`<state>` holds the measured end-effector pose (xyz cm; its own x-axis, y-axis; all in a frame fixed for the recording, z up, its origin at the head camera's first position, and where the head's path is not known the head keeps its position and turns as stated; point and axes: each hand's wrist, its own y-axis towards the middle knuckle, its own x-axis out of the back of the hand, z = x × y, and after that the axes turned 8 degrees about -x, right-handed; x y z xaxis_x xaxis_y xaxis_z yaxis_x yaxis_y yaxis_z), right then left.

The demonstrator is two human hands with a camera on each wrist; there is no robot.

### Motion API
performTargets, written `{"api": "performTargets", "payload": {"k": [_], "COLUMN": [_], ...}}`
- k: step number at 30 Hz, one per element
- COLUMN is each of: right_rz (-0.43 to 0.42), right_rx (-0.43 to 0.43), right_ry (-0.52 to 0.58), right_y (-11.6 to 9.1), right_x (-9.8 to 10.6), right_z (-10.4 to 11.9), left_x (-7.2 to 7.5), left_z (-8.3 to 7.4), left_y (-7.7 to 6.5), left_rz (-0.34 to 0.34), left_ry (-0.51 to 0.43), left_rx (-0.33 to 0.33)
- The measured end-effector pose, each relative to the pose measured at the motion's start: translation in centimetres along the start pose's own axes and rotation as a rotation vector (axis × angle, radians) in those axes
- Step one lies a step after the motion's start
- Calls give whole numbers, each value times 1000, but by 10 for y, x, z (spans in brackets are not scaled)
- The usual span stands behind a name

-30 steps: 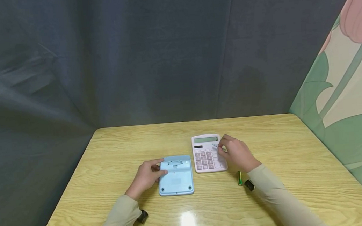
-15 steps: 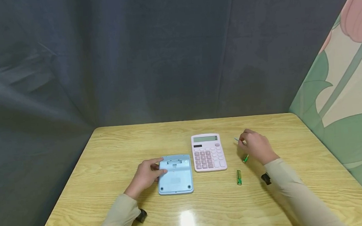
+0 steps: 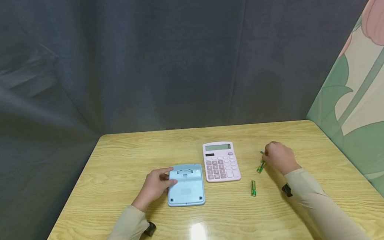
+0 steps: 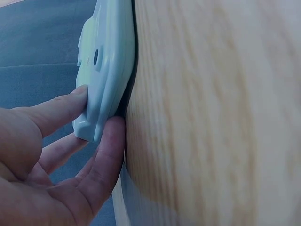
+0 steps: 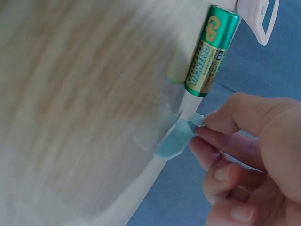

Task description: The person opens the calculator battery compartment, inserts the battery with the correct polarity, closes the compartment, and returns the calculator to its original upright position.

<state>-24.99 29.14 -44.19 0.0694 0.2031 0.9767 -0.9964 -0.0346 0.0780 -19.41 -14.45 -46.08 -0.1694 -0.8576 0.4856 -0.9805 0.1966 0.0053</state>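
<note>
A light-blue calculator (image 3: 186,191) lies face down, with a recess near its top edge. My left hand (image 3: 154,186) holds its left side; in the left wrist view the thumb (image 4: 75,99) presses on the upturned back, and a finger (image 4: 112,141) is at the underside of the edge. Over at the right, my right hand (image 3: 279,157) pinches a small light-blue plastic cover (image 5: 176,140) between thumb and index finger, low at the tabletop. Just beyond the cover lies a green-and-gold AA battery (image 5: 210,54).
Face up beside the blue calculator lies a pink calculator (image 3: 221,166) with 0 on its display. Another green battery (image 3: 253,188) lies nearer the front of the wooden table (image 3: 140,149). A dark curtain (image 3: 174,61) hangs behind, and a flower-patterned panel (image 3: 363,130) stands at the right.
My right hand has carried the small cover from above the pink calculator rightward and down beside the farther battery, uncovering that battery and the pink keys. The left hand and blue calculator have stayed put.
</note>
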Motion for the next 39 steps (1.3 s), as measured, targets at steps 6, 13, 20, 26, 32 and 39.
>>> {"api": "performTargets", "payload": {"k": [6,13,20,26,32,39], "right_rz": [23,20,112,172,161,69], "right_rx": [-15,-48,-174,-204,-180,-90], "right_ry": [-4,58,71,91,96,163], "right_y": [-1,-12,-18,-19,-18,-19], "right_x": [-5,-1,2,-2,-5,-2], "right_z": [-3,3,12,17,23,41], "left_x": [0,0,0,1,1,0], "left_z": [1,1,1,1,2,2], "left_y": [0,0,0,0,0,0], "left_rz": [-1,-2,-2,2,0,-7], "left_ry": [-3,2,4,-1,6,6], "left_rx": [-4,1,-7,-6,-8,-18]}}
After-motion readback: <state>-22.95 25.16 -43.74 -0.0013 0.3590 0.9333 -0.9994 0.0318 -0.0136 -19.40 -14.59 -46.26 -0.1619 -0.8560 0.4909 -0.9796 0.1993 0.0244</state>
